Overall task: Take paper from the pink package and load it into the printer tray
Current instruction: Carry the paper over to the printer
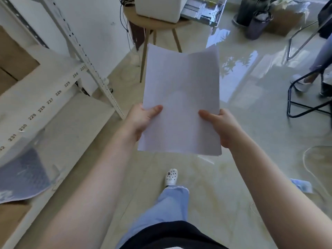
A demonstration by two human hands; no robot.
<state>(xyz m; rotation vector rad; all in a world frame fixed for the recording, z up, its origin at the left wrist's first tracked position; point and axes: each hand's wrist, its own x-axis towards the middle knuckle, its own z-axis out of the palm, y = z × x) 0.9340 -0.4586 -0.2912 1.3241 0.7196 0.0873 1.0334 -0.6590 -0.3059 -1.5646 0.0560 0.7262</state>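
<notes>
A thin stack of white paper sheets (pixel 181 103) is held in the air in the middle of the view, above the glossy beige floor (pixel 251 123). The left hand (pixel 142 119) grips the stack on its edge at 9 o'clock, with the thumb lying on top of the sheets and the other fingers hidden under them. The right hand (pixel 221 126) grips the opposite edge at 3 o'clock in the same way, thumb on top. Both hands are closed on the paper. The far end of the stack bends a little and points toward 12 o'clock.

At 12 o'clock from the paper, a white box-shaped printer (pixel 158 9) stands on a round wooden stool (pixel 152 24). Just beside it, at about 1 o'clock, the grey open printer tray (pixel 203 9) sticks out from the printer to the right; its inside is too small to judge.

At 9 to 10 o'clock there is a white metal shelf rack (pixel 53 90) with black numbers along its edge. At 6 o'clock, under the paper, one white clog shoe (pixel 171 177) and a light blue trouser leg (pixel 167 209) show. At 3 o'clock, well apart, a black metal chair frame (pixel 305 105) stands.
</notes>
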